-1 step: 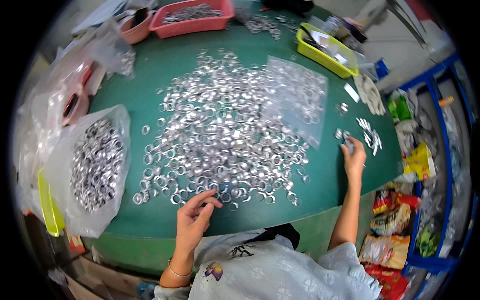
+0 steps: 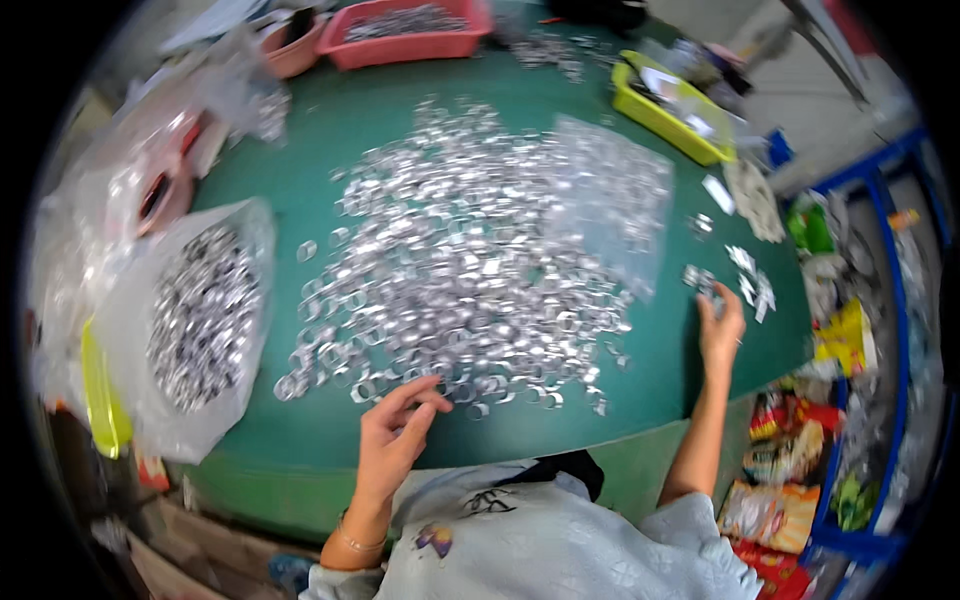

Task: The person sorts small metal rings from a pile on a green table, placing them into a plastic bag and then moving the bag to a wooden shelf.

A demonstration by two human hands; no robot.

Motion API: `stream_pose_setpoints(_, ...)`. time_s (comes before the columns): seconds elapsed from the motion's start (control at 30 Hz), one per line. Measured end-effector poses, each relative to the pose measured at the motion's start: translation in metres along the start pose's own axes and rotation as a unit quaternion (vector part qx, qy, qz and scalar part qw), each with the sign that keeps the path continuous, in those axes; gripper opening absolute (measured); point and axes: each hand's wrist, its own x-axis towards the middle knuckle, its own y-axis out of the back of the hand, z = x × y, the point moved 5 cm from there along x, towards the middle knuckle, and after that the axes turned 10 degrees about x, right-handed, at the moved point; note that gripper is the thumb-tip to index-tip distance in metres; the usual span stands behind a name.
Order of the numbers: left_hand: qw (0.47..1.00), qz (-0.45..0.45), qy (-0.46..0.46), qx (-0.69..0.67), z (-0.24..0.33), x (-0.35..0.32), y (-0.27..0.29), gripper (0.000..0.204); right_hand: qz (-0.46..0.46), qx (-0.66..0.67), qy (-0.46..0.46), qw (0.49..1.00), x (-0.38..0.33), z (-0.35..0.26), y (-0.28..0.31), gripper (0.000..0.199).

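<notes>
Many silvery metal rings [image 2: 450, 290] lie in a wide loose heap on the green table [image 2: 600, 425]. My left hand [image 2: 395, 435] is at the heap's near edge, fingers loosely bent, thumb apart, nothing visible in them. Off to the right, my right hand [image 2: 722, 328] reaches down to a small cluster of metal rings [image 2: 692, 275]. Its thumb and fingertips are around a ring there; blur hides the exact grip. Close by are a pair of rings [image 2: 702, 225] and several small flat silvery pieces [image 2: 755, 283].
A clear plastic bag [image 2: 620, 210] covers the heap's right side. Another bag full of rings [image 2: 205, 320] stands at left. Farther back are a pink tray [image 2: 405, 50], a yellow-green basket [image 2: 660, 118] and a glove [image 2: 752, 200]. A blue shelf [image 2: 890, 260] with packets stands right.
The whole view has shifted slightly and blurred, with the table appearing farther right. Both hands keep nearly the same places, the left by the heap and the right at the small ring cluster.
</notes>
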Motion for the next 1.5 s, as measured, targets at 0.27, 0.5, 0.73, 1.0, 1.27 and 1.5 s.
stream_pose_setpoints(0.27,0.967,0.204,-0.076,0.135,0.003,-0.019,0.06,0.03,-0.091,0.45,-0.19,0.868,-0.033,-0.085,-0.026,0.012)
stream_pose_setpoints(0.5,0.828,0.411,-0.085,0.373,0.0,-0.04,0.113,0.037,-0.523,0.43,-0.088,0.731,-0.08,-0.238,-0.091,0.017)
stream_pose_setpoints(0.73,0.809,0.377,-0.011,0.45,-0.006,-0.031,0.127,0.042,-0.412,0.241,0.394,0.785,-0.131,-0.372,-0.159,0.017)
stream_pose_setpoints(1.0,0.812,0.379,-0.037,0.441,-0.012,-0.029,0.137,0.043,-0.471,0.205,0.377,0.771,-0.143,-0.378,-0.195,0.017)
stream_pose_setpoints(1.27,0.831,0.348,-0.04,0.431,-0.004,-0.028,0.136,0.04,-0.694,0.539,-0.315,0.358,-0.139,-0.398,-0.204,0.034)
stream_pose_setpoints(1.5,0.82,0.323,-0.04,0.47,-0.007,-0.022,0.134,0.036,-0.518,0.191,0.352,0.756,-0.138,-0.415,-0.216,0.033)
